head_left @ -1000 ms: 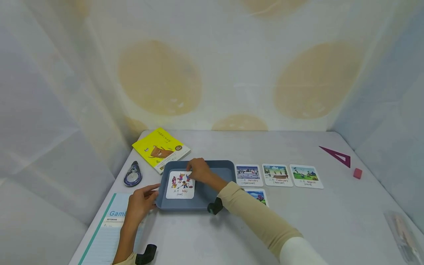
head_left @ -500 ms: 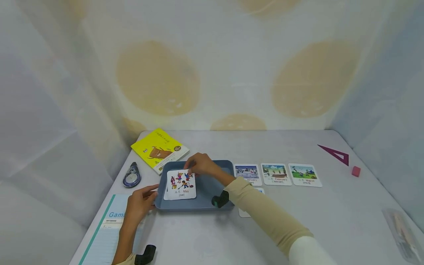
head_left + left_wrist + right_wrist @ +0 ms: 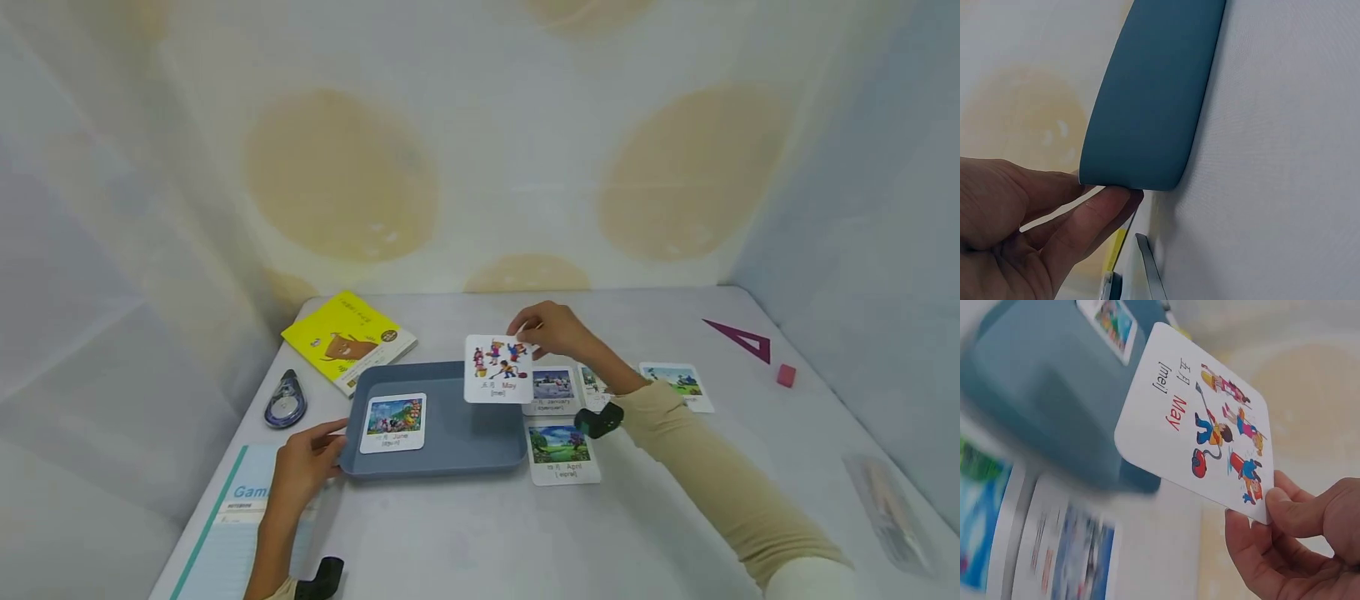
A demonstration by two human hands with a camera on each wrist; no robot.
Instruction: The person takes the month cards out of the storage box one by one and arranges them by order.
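My right hand (image 3: 557,330) pinches the May flash card (image 3: 498,368) by its upper right corner, thumb on the printed face. The card is raised over the right end of the blue-grey tray (image 3: 465,437) and overlaps the January card (image 3: 553,385) in the head view. Inside the tray, at its left, lies the June card (image 3: 393,423). My left hand (image 3: 300,467) holds the tray's left end, with thumb and fingertips on the rim and end wall (image 3: 1132,162). Right of the tray lie the April card (image 3: 562,450), a partly covered February card (image 3: 591,385) and the March card (image 3: 678,382).
A yellow book (image 3: 348,337) lies behind the tray. At the left are a correction tape (image 3: 287,402) and a notebook (image 3: 240,533) beneath the left forearm. Farther right sit a purple set square (image 3: 742,340), a pink eraser (image 3: 786,376) and a clear packet (image 3: 892,517).
My right hand has lifted the May card from the tray and carried it right and up, exposing the June card below. My left hand stays at the tray's end.
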